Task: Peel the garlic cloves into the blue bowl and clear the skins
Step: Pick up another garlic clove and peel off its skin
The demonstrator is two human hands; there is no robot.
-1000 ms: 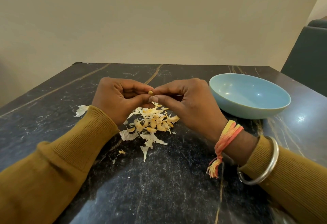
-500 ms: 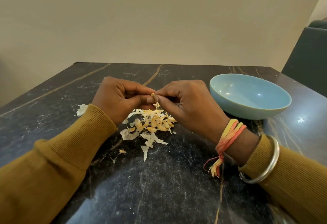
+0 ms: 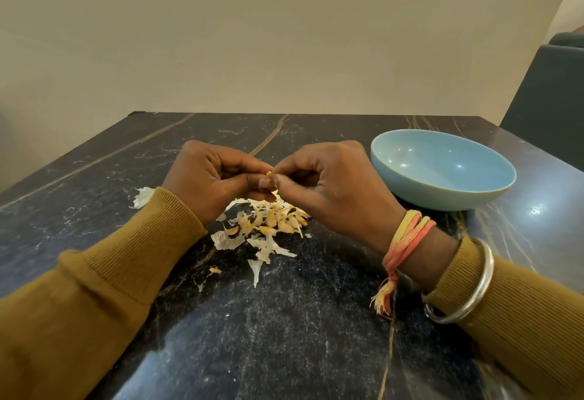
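My left hand and my right hand meet fingertip to fingertip over the table and pinch one small yellowish garlic clove between them. Most of the clove is hidden by the fingers. A strip of skin hangs from it under my right thumb. Right below lies a pile of garlic cloves and white papery skins. The blue bowl stands to the right of my right hand and looks empty.
The dark marbled table ends at a beige wall. One loose white skin lies by my left sleeve, and small skin scraps lie nearer to me. A dark chair stands at the right.
Both hands have stayed over the pile, working the clove between the fingertips. My right thumb has shifted slightly and a strip of skin now hangs lower.
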